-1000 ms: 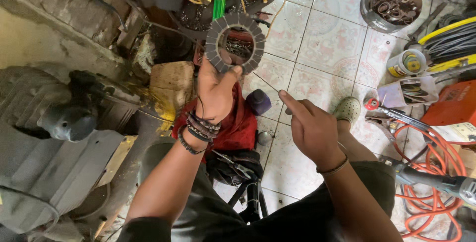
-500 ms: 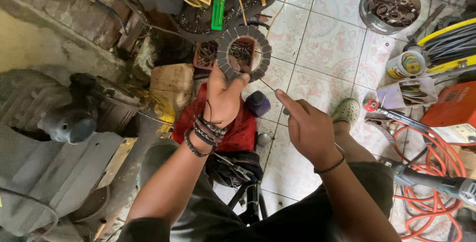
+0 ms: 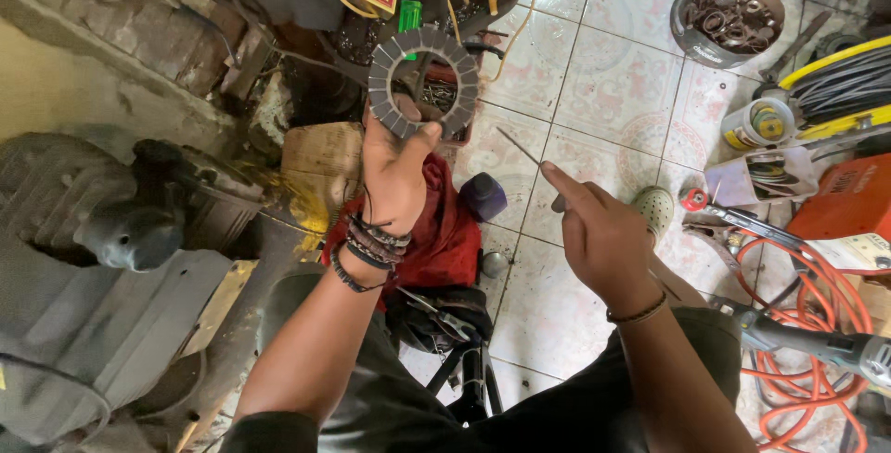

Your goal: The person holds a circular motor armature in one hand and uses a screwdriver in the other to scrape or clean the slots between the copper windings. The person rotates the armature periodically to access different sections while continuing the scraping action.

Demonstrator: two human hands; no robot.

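Fingertip grip of your left hand [image 3: 394, 170] on the friction disc [image 3: 423, 83] risks dropping it, while your right hand [image 3: 603, 239] pinches a thin rod [image 3: 522, 147].

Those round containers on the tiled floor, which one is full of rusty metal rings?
The large metal bowl at top right, heaped with dark rings; the small can below it holds only a yellow-green disc.

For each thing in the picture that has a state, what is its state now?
Left hand: closed on the ring-shaped friction disc, held up.
Right hand: pinching a thin metal rod, tip free of the disc.
Metal bowl: upright, full of rusty rings.
Red cloth: crumpled on the floor.
Orange hose: loosely coiled.
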